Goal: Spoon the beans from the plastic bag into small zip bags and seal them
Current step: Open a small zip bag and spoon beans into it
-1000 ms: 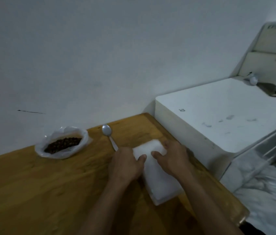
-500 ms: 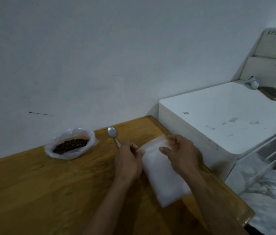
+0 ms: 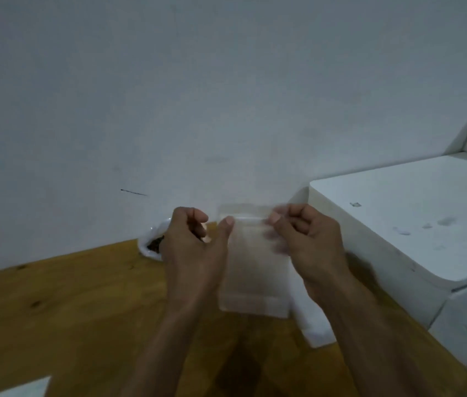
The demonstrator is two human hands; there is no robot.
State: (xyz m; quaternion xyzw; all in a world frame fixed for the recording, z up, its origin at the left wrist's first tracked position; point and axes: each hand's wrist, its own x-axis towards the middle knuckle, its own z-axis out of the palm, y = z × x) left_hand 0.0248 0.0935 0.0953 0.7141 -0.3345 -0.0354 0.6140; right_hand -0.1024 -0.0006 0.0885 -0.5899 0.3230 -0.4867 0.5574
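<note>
a second ago both hands were pressed on the stack of zip bags point(image 3: 312, 319) lying flat on the wooden table point(image 3: 54, 305); now one zip bag point(image 3: 252, 262) is up off that stack, held in the air above it and in front of the wall. that reads as the picking-out step done — one bag is separated and the next job is likely to open its mouth, since no beans have gone in yet.

the left hand point(image 3: 195, 250) pinches the bag's upper left edge with the thumb, the other fingers curled; the right hand point(image 3: 309, 239) pinches the upper right edge near the zip strip. the hands are apart, one at each top corner, and the right fingertips are blurred.

the bag is clear, flat and empty — it hangs upright, the table showing dimly through it, the zip line a faint band across the top.

left of the stack, beyond the left hand, the plastic bag point(image 3: 149, 242) of beans point(image 3: 156, 243) shows only partly. the spoon is not visible, probably hidden behind the hands.
</note>
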